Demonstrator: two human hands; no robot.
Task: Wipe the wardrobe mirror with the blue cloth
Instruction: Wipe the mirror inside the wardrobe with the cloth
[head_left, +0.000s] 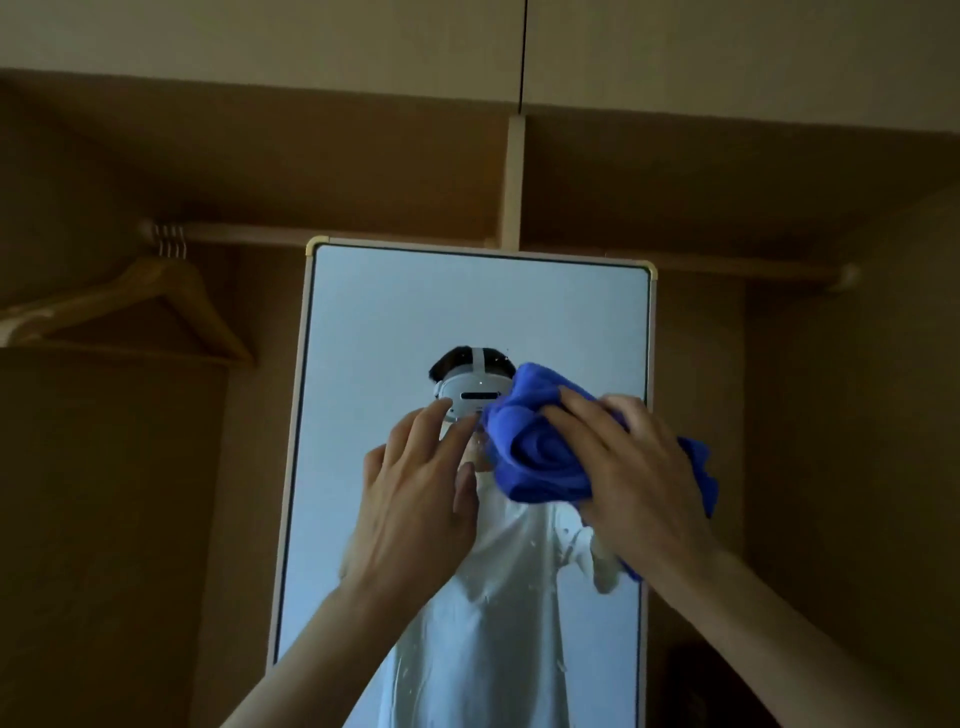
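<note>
Blue cloth (537, 460), gripped by the right hand (641, 480) at three o'clock of the released left hand (415, 499), seems mid-wipe on the mirror (467, 312), which next calls for firm sweeping pressure.

No readable text, label, brand, number or sign anywhere in view; blue cloth (540, 447), mirror (467, 312) and its frame, and wooden hanger (166, 275) carry no legible marks; white headset (472, 389) seen in the reflection shows only a dark slot, with no lettering that can be made out.
</note>
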